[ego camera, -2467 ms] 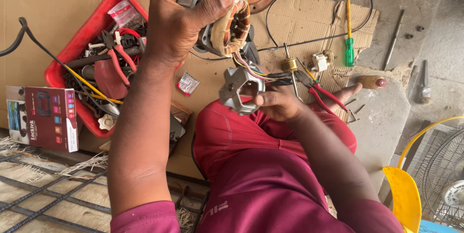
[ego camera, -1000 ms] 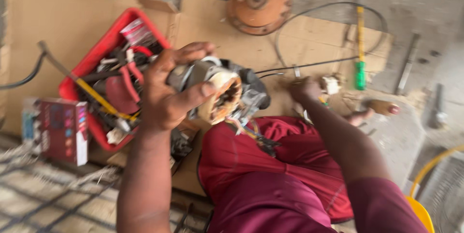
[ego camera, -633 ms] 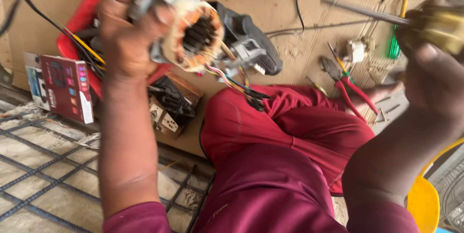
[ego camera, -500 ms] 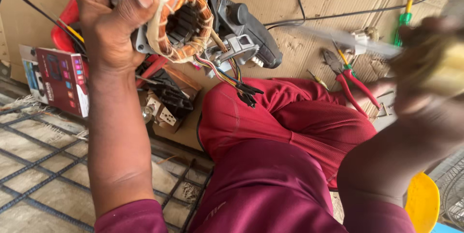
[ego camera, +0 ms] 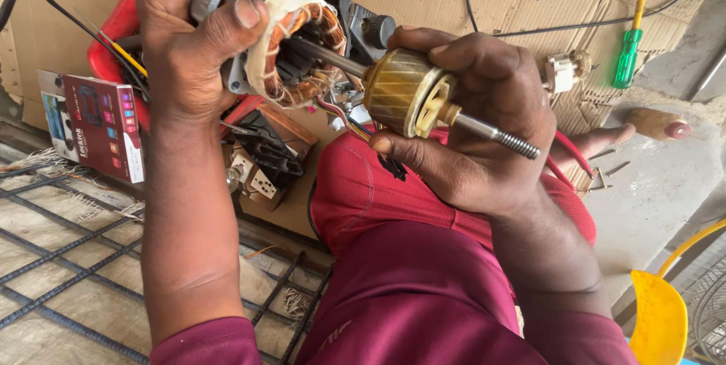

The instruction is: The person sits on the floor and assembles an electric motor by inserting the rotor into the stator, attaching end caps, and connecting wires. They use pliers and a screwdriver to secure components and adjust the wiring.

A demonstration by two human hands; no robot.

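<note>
While the left hand (ego camera: pixel 189 47) clamps the motor stator (ego camera: pixel 291 47) up top — thumb pressed on its copper windings — a red tray (ego camera: pixel 113 47) sits behind. Right hand (ego camera: pixel 484 123) pinches the brass-coloured rotor (ego camera: pixel 404 93), its shaft entering the stator's bore; green screwdriver (ego camera: pixel 631 40) lies far right.

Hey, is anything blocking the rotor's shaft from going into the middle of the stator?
Nothing visible does. The right hand holds the rotor with its shaft tip already at the stator bore, which the left hand holds. The coloured wires hang below, off the shaft's line.
</note>
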